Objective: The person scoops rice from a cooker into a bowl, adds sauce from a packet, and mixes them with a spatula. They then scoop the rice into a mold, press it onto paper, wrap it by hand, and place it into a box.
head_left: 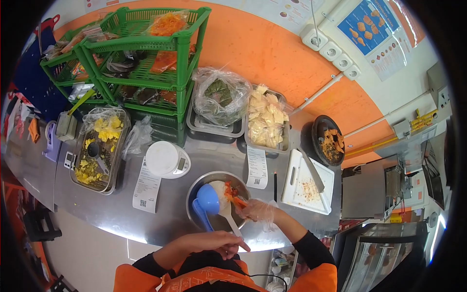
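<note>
The metal bowl [217, 225] is positioned at the front edge of the steel table [168, 207], directly ahead of the person. It contains white rice [222, 189], the blue scoop [209, 198] and the white spatula [232, 225]; both handles point toward the person. The right hand [258, 210], covered by a transparent plastic glove, extends over the right rim, its fingers closed on the orange-red food [234, 197] at the right side of the rice. The left hand [219, 242] is located at the near side of the bowl, index finger extended and remaining fingers bent, close to the end of the spatula handle; whether it grips anything cannot be determined from this angle. The white kitchen scale [162, 158] stands beyond the bowl to the left, overlapping one printed slip [147, 192]. A second slip [257, 170] lies beyond the bowl to the right. Farther right, the knife [312, 169] rests on the white cutting board [292, 192], just beside the dark mortar [318, 125].
</note>
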Action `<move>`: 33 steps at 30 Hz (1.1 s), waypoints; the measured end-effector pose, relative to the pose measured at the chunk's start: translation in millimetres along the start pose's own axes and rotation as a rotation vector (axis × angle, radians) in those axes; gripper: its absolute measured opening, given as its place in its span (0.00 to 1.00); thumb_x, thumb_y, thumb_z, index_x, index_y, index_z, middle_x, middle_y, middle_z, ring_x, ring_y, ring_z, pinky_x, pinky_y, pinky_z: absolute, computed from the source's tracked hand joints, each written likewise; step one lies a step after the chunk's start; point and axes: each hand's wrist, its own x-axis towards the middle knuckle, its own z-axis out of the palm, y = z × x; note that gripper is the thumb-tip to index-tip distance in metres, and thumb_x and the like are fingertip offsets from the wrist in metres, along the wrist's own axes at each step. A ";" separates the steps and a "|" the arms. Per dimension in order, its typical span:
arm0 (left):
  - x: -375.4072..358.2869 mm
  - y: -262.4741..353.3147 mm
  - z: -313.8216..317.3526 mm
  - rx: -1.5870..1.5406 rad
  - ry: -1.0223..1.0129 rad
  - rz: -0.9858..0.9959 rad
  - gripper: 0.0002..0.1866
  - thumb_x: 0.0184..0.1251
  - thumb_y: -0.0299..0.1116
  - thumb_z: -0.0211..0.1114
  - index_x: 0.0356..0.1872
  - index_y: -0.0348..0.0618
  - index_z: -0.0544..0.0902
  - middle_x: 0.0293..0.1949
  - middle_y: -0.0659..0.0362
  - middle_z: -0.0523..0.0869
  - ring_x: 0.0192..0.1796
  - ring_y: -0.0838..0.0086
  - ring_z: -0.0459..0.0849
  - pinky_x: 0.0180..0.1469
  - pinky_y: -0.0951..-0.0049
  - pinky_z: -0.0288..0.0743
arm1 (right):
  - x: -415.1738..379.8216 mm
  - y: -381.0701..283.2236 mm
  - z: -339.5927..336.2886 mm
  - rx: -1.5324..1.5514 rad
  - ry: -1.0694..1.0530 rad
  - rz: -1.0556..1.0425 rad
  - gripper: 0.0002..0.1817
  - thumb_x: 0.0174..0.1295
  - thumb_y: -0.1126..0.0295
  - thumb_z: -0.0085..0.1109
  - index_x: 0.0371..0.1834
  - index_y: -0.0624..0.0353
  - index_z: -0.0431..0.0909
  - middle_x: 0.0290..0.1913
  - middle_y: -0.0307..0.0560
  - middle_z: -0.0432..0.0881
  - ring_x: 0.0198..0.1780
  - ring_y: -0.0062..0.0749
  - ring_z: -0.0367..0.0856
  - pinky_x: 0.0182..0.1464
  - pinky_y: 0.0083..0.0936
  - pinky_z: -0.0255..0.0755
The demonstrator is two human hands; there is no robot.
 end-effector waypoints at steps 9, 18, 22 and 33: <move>-36.6 -9.7 -2.5 -0.084 -0.007 0.157 0.20 0.72 0.42 0.40 0.39 0.34 0.76 0.23 0.67 0.62 0.31 0.80 0.66 0.41 0.80 0.65 | 32.8 -25.2 9.7 0.049 0.340 0.548 0.16 0.62 0.61 0.42 0.35 0.60 0.78 0.29 0.62 0.78 0.33 0.54 0.77 0.38 0.40 0.72; -42.7 -30.9 -6.5 -0.134 0.038 0.267 0.19 0.71 0.40 0.41 0.39 0.35 0.76 0.24 0.66 0.64 0.32 0.80 0.67 0.42 0.80 0.64 | 24.8 -26.6 -18.4 -0.018 -0.051 0.290 0.15 0.59 0.65 0.44 0.39 0.64 0.76 0.26 0.59 0.77 0.37 0.49 0.79 0.39 0.36 0.72; -49.0 -31.3 -7.6 -0.092 0.091 0.302 0.18 0.71 0.38 0.40 0.38 0.35 0.76 0.24 0.67 0.63 0.32 0.79 0.66 0.42 0.80 0.64 | 19.8 -9.2 2.4 0.878 0.079 0.603 0.16 0.64 0.59 0.45 0.39 0.63 0.74 0.31 0.45 0.76 0.34 0.32 0.75 0.38 0.26 0.70; -88.5 -67.7 -42.0 0.657 1.107 0.002 0.17 0.62 0.40 0.43 0.38 0.42 0.78 0.38 0.49 0.82 0.45 0.55 0.79 0.48 0.63 0.70 | 19.1 -13.5 19.3 0.345 0.359 0.572 0.19 0.65 0.56 0.46 0.47 0.61 0.70 0.43 0.60 0.73 0.44 0.50 0.74 0.47 0.39 0.66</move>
